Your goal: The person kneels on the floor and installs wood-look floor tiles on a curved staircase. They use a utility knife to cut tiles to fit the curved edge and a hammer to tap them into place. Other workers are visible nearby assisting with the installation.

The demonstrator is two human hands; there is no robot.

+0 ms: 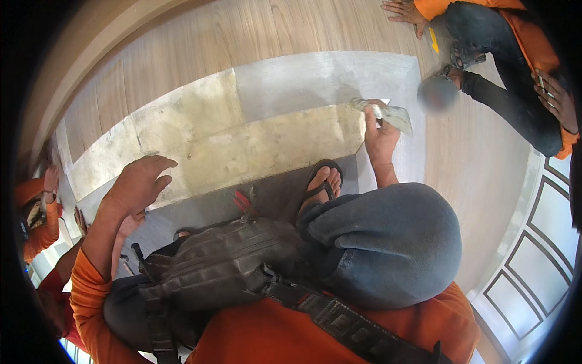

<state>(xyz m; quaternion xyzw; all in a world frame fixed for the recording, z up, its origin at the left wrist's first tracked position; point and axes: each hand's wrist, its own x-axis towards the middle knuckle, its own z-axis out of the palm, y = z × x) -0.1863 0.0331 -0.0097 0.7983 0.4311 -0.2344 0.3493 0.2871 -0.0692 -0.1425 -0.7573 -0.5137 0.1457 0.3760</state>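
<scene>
My right hand (381,142) is closed around a crumpled, pale grey-white rag or sheet (397,116), whose exact kind I cannot make out. It is held at the right end of a yellowish, stained floor strip (260,145), beside a grey panel (315,79). Over the left end of that strip hovers my left hand (139,182), its thumb and fingers apart and nothing in them. My foot in a black flip-flop (327,179) rests at the strip's near edge. A red-handled tool (244,202) shows beside a black bag (224,255) across my lap.
Wood-pattern floor (303,30) surrounds the grey and yellowish area. At the upper right, a person in orange sleeves (533,36) sits with one hand down near a small yellow object (434,40). Other people's arms (45,206) reach in from the left. White panels (521,291) stand at the right.
</scene>
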